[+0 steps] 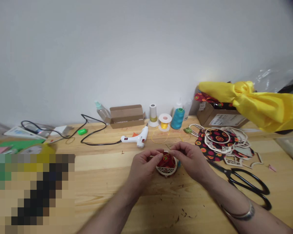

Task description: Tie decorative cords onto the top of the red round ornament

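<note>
A small red patterned fabric ornament (166, 161) with a pale wooden fretwork rim sits between both hands, just above the wooden table (146, 201). My left hand (143, 167) pinches its left upper edge with thumb and fingers closed. My right hand (191, 159) pinches the top right edge, fingers curled; a silver bangle is on that wrist. A thin yellow thread (158, 140) lies on the table just behind the hands.
Black scissors (246, 185) lie right of my right hand. Behind them is a heap of fretwork rings and red patterned fabric (222, 139). A white glue gun (136, 139), thread spools (177, 118), small cardboard boxes (125, 116) and yellow cloth (258, 100) stand along the wall.
</note>
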A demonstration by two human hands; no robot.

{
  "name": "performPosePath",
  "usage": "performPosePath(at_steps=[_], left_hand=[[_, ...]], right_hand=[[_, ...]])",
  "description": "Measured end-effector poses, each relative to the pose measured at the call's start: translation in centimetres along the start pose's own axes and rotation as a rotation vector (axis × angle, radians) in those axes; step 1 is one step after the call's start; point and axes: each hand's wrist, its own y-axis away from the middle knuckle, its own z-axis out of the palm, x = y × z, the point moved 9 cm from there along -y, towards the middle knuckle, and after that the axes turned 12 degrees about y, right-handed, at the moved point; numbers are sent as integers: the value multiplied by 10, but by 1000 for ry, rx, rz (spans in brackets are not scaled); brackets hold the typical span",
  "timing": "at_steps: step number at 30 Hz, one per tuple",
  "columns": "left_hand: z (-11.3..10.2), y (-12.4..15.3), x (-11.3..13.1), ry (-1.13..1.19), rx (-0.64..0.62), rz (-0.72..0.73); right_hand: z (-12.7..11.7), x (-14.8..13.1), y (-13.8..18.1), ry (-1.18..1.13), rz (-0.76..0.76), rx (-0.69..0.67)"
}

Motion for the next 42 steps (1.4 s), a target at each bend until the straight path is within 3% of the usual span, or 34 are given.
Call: performPosePath(at_steps=[7,14,19,25,27,31,35,38,42], left_hand=[[5,2,1,-88,-65,49],[21,6,7,-328,-170,246],[23,10,12,-387,-207,328],[8,5,5,80,-130,227],[11,4,1,135,-159,177],[24,8,-7,86,-259,46],[26,9,-5,15,-267,44],[24,7,0,-25,-237,81],[17,5,-2,-15,-156,15]], right_hand=[[-9,-2,0,94,-39,98],[16,16,0,-454,179,-93],[31,8,4,-732,172,-244],[29,5,7,-560,183,-223],[28,4,6,-456,151,-206],[26,5,5,-338,120,-179],[24,8,3,-251,114,-170],[24,7,3,-242,92,-174],[25,8,3,-261,97,-175]])
